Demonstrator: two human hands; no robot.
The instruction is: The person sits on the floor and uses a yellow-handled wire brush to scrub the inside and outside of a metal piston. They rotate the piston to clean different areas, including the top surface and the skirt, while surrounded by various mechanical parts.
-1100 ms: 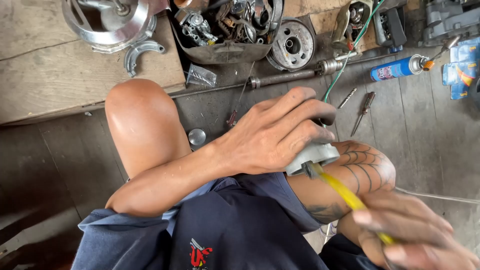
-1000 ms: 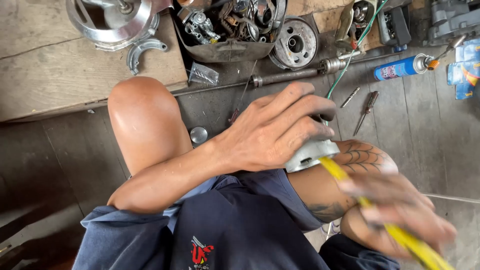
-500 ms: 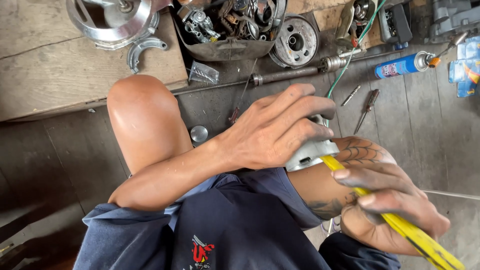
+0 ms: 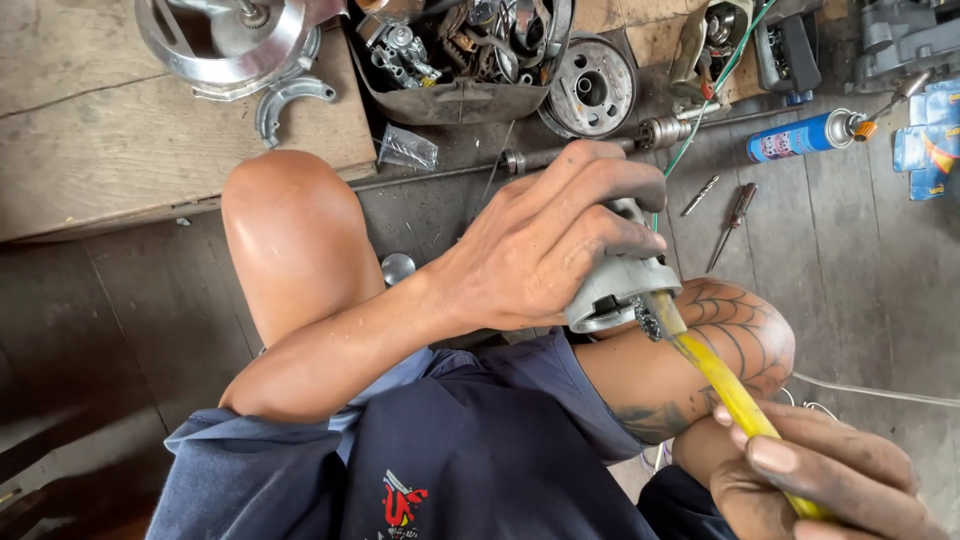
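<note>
Grey metal part (image 4: 617,283) gripped by left hand (image 4: 545,250); right hand (image 4: 820,480) clasps yellow tool (image 4: 725,385) touching it.

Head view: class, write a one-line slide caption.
Left hand grips a grey metal part while right hand works a yellow-handled tool into it.

Blue spray can (image 4: 800,136), blue packets (image 4: 925,140)

A mechanic's repair workshop, worked at floor level: a dented metal tub crammed with greasy engine parts (image 4: 455,60), a round ribbed steel drum (image 4: 590,95), a long steel axle shaft (image 4: 580,150), a blue spray can (image 4: 800,137) and loose screwdrivers (image 4: 728,238) lie across the grimy grey plank floor (image 4: 130,320)
</note>
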